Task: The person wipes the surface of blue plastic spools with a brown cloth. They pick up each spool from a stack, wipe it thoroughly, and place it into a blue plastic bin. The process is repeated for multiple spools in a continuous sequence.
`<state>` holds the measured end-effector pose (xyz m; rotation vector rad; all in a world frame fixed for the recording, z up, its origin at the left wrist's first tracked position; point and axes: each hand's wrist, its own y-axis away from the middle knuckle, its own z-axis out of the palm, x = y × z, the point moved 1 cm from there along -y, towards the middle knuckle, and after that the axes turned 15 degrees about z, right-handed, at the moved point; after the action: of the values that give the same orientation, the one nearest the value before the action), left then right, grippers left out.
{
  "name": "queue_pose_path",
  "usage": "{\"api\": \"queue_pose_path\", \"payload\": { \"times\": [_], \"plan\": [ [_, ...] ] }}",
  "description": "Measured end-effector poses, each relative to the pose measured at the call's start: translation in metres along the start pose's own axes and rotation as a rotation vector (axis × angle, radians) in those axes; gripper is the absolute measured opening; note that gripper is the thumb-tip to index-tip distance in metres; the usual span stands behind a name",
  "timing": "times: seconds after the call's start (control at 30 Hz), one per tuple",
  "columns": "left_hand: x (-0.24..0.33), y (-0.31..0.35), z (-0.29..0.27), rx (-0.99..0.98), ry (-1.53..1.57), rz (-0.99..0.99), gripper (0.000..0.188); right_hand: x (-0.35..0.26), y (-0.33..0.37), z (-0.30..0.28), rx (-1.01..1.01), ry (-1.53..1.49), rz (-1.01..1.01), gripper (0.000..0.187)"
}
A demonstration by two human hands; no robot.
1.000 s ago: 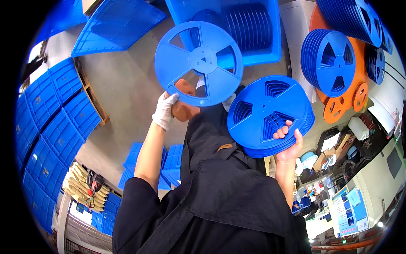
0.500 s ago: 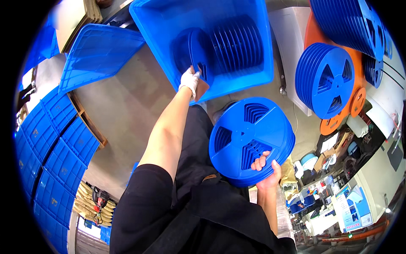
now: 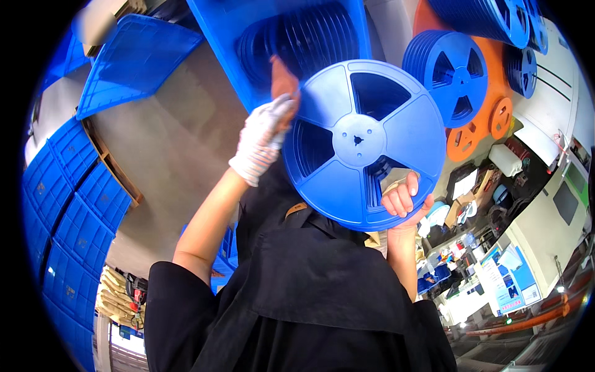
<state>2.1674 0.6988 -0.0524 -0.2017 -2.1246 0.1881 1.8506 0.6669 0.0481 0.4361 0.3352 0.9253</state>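
Observation:
My right hand point(image 3: 406, 201), bare, grips a stack of blue plastic reels point(image 3: 396, 133) at the lower right rim, fingers through a cut-out and thumb along the edge. The front reel faces up, with a round hub and three wide openings. My left hand point(image 3: 260, 137), in a white glove, is closed on a thin reddish-brown flat piece point(image 3: 284, 80), whose material I cannot make out. It is close to the left rim of the held stack; whether they touch I cannot tell. Behind, more blue reels point(image 3: 300, 40) stand on edge in a blue bin point(image 3: 214, 40).
At the right, blue reel stacks point(image 3: 460, 75) rest on an orange surface point(image 3: 493, 68) beside smaller orange reels point(image 3: 501, 118). A tilted blue panel point(image 3: 133, 65) is at upper left, above stacked blue crates point(image 3: 80, 211). A cluttered workbench point(image 3: 462, 291) lies at lower right.
My left hand has come back out of the bin with the reddish-brown piece. My right hand has raised the reel stack, which now looks larger and partly covers the bin.

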Motion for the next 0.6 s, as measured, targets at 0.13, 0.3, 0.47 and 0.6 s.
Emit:
{"api": "queue_pose_path", "payload": {
  "times": [0.13, 0.3, 0.47, 0.6],
  "plan": [
    [0.085, -0.029, 0.072, -0.09, 0.143, 0.111, 0.042, 0.01, 0.007, 0.012, -0.135, -0.008, 0.056, 0.036],
    [0.123, -0.005, 0.094, -0.092, 0.623, 0.019, 0.036, 0.015, 0.031, 0.013, -0.121, 0.057, 0.119, 0.037],
    [0.068, 0.066, 0.102, -0.144, 0.129, -0.008, 0.048, 0.009, 0.046, 0.004, -0.094, 0.066, 0.111, 0.037],
    [0.101, 0.086, 0.054, -0.404, 0.277, 0.204, 0.052, -0.005, 0.052, -0.003, -0.037, 0.008, 0.058, 0.035]
  ]
}}
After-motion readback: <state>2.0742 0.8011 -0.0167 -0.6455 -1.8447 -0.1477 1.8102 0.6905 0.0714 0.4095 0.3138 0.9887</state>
